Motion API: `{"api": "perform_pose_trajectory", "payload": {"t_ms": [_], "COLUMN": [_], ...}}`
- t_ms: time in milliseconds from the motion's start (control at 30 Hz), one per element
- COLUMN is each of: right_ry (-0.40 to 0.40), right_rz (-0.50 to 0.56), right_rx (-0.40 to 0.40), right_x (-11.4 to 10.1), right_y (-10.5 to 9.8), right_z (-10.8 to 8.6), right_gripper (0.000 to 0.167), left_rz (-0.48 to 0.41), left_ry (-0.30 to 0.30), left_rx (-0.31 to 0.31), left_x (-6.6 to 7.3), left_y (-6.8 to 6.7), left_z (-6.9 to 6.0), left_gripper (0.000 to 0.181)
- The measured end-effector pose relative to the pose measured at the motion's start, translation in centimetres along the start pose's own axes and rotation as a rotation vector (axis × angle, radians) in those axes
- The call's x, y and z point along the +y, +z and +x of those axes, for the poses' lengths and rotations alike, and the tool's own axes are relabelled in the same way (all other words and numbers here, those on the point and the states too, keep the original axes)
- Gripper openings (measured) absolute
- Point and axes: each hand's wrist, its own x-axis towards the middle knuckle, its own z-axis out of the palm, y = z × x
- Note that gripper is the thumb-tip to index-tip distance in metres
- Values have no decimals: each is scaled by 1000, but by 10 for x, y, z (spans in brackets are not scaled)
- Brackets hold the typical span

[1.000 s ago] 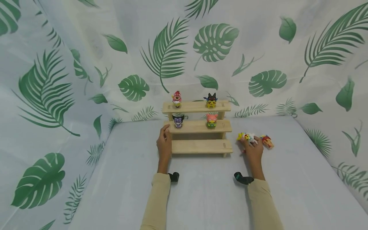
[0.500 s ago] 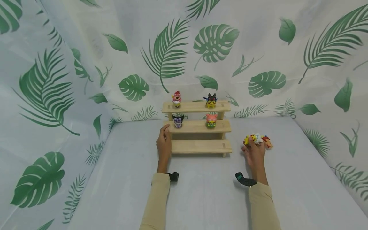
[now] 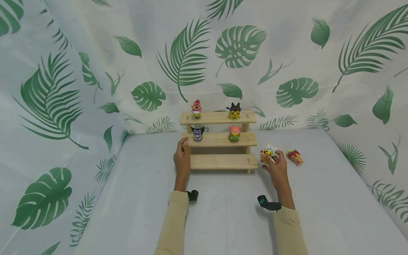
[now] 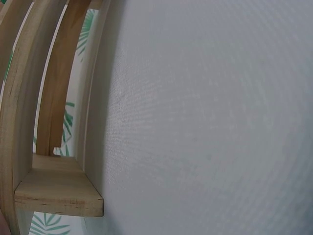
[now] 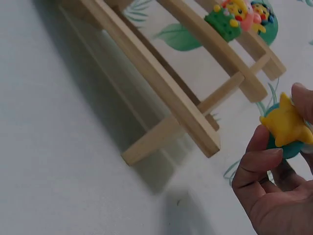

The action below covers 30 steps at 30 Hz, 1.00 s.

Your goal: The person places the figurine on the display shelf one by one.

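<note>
My right hand [image 3: 276, 170] pinches a small figurine [image 3: 269, 151] with a yellow face and white top, above the table just right of the shelf. In the right wrist view, fingers and thumb hold the figurine [image 5: 286, 122], whose yellow and teal side faces the camera. A three-tier wooden display shelf [image 3: 223, 162] stands in the middle. My left hand [image 3: 182, 161] holds the left end of its middle tier; only a sliver of a finger shows in the left wrist view, beside the shelf [image 4: 58, 188]. Another figurine [image 3: 294, 156], red and tan, lies on the table to the right.
On the top tier stand a pink figurine [image 3: 196, 109] and a yellow one with black ears [image 3: 234, 111]. The middle tier bears a purple-and-black figurine [image 3: 197, 134] and a pink-hooded one [image 3: 234, 133]. A leaf-patterned curtain [image 3: 197, 63] rises behind the table [image 3: 223, 212].
My right hand shifted right, then came back left towards the shelf, turning the yellow-and-white figurine more upright and away from the red-and-tan one. The left hand stayed on the shelf.
</note>
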Motion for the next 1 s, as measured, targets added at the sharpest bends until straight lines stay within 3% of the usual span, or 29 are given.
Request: {"api": "perform_pose_trajectory", "payload": {"t_ms": [267, 467, 767, 1000], "right_ry": [-76, -97, -76, -117], "right_rz": [-23, -126, -191, -230], "right_rx": [-198, -329, -493, -543], "right_x": [-2, 3, 8, 12], "right_y": [7, 21, 63, 94], "right_z": [-15, -18, -21, -19], "right_gripper": [35, 48, 58, 52], "left_rz": [0, -1, 7, 7], "left_ry": [9, -7, -14, 4], "left_rx": [4, -2, -3, 4], "left_x": [-1, -1, -2, -2], "left_y": [1, 0, 0, 1], "left_z": [0, 0, 0, 1], "left_gripper": [33, 34, 33, 34]}}
